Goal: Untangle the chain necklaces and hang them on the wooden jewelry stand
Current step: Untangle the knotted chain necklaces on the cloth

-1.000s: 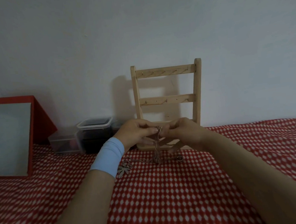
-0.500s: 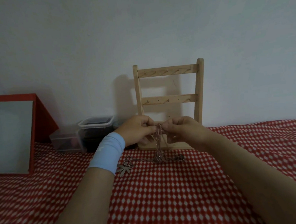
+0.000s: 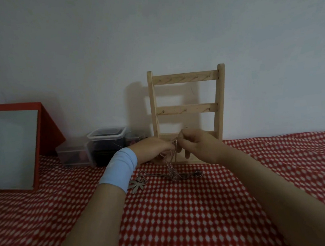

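Silver chain tangle (image 3: 172, 172) half lifted off red-white cloth (image 3: 183, 217), just in front of wooden stand (image 3: 185, 77). Lower loops and leaf pendant (image 3: 137, 185) lie on cloth. Left hand (image 3: 154, 148), right hand (image 3: 196, 145): each grip pinching strand at top of tangle, fingertips close together. Step: untangling, nothing hung yet. Next likely: tease one strand free with fine pull, no yank. Count: 1 stand, 3 rails, hooks bare; 1 pendant; chains at least 2, exact number unclear; plastic boxes (image 3: 106, 144) apparently 3; 1 mirror (image 3: 13, 146).

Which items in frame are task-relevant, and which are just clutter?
In the job: chain necklaces, pinched by left hand and right hand; leaf pendant; wooden jewelry stand.
Lying about: red-framed mirror; plastic containers; checked cloth.
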`<state>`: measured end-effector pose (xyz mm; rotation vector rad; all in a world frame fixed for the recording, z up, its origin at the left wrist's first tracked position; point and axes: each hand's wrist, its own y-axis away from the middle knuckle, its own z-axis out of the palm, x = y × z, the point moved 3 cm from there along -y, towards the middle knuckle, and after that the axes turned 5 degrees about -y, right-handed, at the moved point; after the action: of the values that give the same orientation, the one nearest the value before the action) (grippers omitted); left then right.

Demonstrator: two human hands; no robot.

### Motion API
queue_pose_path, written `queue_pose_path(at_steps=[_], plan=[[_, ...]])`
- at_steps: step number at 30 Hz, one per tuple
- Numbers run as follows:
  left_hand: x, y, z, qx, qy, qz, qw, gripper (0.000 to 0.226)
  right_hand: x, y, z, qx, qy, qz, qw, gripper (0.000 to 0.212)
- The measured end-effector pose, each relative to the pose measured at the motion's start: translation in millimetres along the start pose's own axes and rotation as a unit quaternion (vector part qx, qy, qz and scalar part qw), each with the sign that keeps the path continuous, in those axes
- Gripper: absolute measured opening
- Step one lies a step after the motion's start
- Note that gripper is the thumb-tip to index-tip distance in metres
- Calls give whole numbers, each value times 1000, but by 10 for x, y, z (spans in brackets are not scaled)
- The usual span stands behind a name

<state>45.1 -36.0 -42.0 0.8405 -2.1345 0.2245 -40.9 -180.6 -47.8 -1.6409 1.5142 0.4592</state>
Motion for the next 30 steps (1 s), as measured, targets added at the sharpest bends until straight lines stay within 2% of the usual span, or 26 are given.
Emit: queue_pose_path(at_steps=[3, 11, 15, 17, 19, 21, 24, 27, 28, 30], plan=[[-31, -18, -29, -1, 31, 15, 999, 34, 22, -13, -28, 43, -36, -28, 998, 20], [-29, -60, -48, 109, 27, 117, 987, 11, 42, -1, -43, 45, -85, -41, 995, 22], [-38, -41, -26, 69, 44, 114, 990, 17, 22, 5, -79, 71, -127, -37, 989, 21], [-37, -49, -13, 71, 18, 114, 991, 20, -1, 13, -86, 74, -165, -28, 983, 22], [-34, -76, -14, 83, -5, 113, 990, 14, -16, 20, -80, 80, -201, -14, 976, 23], [-2, -67, -15, 83, 20, 108, 990, 8, -7, 7, -64, 91, -249, 15, 964, 25], [31, -48, -39, 106, 47, 111, 987, 18, 24, -6, -7, 63, -337, 77, 936, 22], [22, -41, -41, 106, 55, 123, 985, 24, 24, -10, 13, 16, -380, 86, 921, 17], [24, -40, -38, 102, 77, 122, 984, 25, 9, -6, 16, 0, -400, 81, 913, 14], [61, -26, -32, 94, 195, 103, 971, 29, 1, -2, 0, -19, -424, 74, 903, 7]])
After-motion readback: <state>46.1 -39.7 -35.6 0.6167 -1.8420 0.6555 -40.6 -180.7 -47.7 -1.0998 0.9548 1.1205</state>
